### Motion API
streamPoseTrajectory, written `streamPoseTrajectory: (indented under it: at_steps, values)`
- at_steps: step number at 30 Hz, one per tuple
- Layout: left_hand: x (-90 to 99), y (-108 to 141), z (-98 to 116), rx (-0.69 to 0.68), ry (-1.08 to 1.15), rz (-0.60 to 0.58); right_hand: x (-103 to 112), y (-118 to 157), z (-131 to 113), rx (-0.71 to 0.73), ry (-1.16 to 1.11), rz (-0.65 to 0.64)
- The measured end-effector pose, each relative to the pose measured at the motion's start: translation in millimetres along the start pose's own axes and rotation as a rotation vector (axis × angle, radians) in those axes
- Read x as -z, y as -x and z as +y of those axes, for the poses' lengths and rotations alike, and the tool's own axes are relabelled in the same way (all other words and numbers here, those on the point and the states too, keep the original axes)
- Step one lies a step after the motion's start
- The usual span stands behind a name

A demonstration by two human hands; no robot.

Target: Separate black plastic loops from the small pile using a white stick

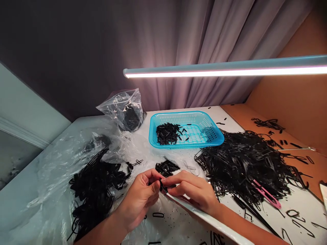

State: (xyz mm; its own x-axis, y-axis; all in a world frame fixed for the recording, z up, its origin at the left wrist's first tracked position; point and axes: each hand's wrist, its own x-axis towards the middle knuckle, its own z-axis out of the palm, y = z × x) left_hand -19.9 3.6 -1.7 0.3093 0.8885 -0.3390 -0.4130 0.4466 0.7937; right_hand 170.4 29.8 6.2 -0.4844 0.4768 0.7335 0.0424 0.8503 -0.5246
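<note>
My left hand [143, 195] and my right hand [195, 189] meet at the front middle. Their fingertips are pinched together around a small black piece [162, 187], mostly covered by the fingers, so its exact shape is unclear. A white edge [206, 219] runs diagonally beneath my right hand. Just beyond the fingers lies a small heap of black pieces [167, 166]. To the left of my left hand, a pile of black strips and loops [95, 190] rests on clear plastic. A larger tangle of thin black loops [245, 160] spreads to the right of my right hand.
A blue perforated basket [189, 146] stands behind the hands, with short black pieces inside. A clear plastic bag [125, 105] holds dark contents. A pink-handled tool [267, 194] lies on the right pile. A lit tube lamp [224, 71] crosses above, before grey curtains [168, 41].
</note>
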Motion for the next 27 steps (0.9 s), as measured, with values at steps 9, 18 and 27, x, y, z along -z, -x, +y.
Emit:
streamPoseTrajectory:
  at_steps: [9, 18, 27]
  values:
    - [-7.2, 3.4, 1.6, 0.072, -0.037, 0.09, -6.4, 4.8, -5.7, 0.158, 0.347, -0.166]
    - [-4.3, 3.0, 3.5, 0.022, -0.024, 0.042, -4.6, 8.0, -6.6, -0.418, -0.138, 0.127]
    - [-5.3, 4.5, 5.6, 0.038, 0.015, 0.005, -2.1, 4.9, -4.7, -0.151, -0.086, 0.054]
